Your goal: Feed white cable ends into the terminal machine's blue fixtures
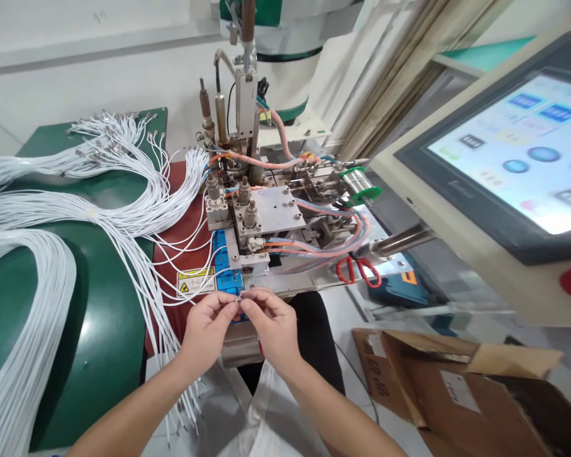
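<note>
Grip narrow on both: left hand and right hand pinch a small part between fingertips, too tiny to identify, at the blue fixture's near end. Left to right: white cables across green tabletop, red board, metal machine, red-handled scissors, wire spool farther back, cardboard box near right, touchscreen above it.

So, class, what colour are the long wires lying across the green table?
The wires are white, best seen in the head view.
</note>
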Available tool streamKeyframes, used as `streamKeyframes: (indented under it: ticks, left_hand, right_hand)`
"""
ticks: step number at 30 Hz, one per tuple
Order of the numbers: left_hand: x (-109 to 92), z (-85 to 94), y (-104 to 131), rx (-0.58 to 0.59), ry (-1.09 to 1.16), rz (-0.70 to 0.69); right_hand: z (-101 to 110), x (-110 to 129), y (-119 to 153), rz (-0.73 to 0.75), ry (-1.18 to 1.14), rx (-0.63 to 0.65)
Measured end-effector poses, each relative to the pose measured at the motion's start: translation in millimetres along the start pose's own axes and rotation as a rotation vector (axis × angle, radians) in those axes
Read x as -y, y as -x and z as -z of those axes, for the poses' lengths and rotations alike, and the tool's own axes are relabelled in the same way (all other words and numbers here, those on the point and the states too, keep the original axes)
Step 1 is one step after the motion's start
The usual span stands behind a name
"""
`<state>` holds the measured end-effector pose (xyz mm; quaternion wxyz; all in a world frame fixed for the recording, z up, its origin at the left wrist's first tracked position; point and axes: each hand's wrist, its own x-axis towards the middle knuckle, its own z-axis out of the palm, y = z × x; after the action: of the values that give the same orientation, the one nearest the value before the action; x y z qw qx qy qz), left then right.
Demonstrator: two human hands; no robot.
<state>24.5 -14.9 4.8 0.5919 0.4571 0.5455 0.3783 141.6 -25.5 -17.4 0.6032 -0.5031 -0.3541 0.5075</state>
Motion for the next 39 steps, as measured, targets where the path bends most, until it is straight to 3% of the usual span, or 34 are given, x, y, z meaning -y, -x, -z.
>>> streamKeyframes:
  ticks: [10, 15, 17, 20, 25, 27, 29, 32, 34, 39]
  left_hand:
    - [2.8, 0.1, 1.9, -0.030, -0.004, -0.054]
    - [5.5, -1.0, 3.6, -0.053, -0.059, -0.054]
    - [5.7, 0.4, 3.4, -0.056, -0.101, -0.048]
    - [3.0, 6.4, 1.6, -0.007, -0.225, -0.076]
    - [-14.8, 18.5, 0.0, 0.313, -0.578, -0.193]
    - [-19.3, 19.3, 1.1, 0.401, -0.659, -0.194]
    - [-17.3, 17.2, 2.2, 0.341, -0.635, -0.177]
    - [-5.4, 11.6, 3.1, 0.129, -0.481, -0.159]
    - [2.4, 8.5, 3.2, 0.047, -0.397, -0.152]
    - [6.0, 5.6, 3.7, -0.021, -0.288, -0.087]
  right_hand:
    - [-8.8, -2.2, 1.3, -0.049, -0.102, 0.017]
    - [-6.2, 3.5, 1.0, 0.296, 0.267, -0.013]
    - [-1.1, 8.4, -3.0, 0.383, 0.380, 0.069]
    - [10.0, 21.3, -12.4, 0.382, 0.496, 0.239]
    - [26.7, 44.9, -24.8, 0.307, 0.734, 0.630]
    - [28.1, 45.6, -24.3, 0.299, 0.769, 0.717]
    - [25.4, 39.5, -20.1, 0.269, 0.706, 0.616]
    - [17.2, 23.7, -9.6, 0.174, 0.482, 0.293]
    - [12.7, 14.6, -3.1, 0.145, 0.375, 0.162]
    - [14.5, 6.7, 1.2, 0.164, 0.343, 0.159]
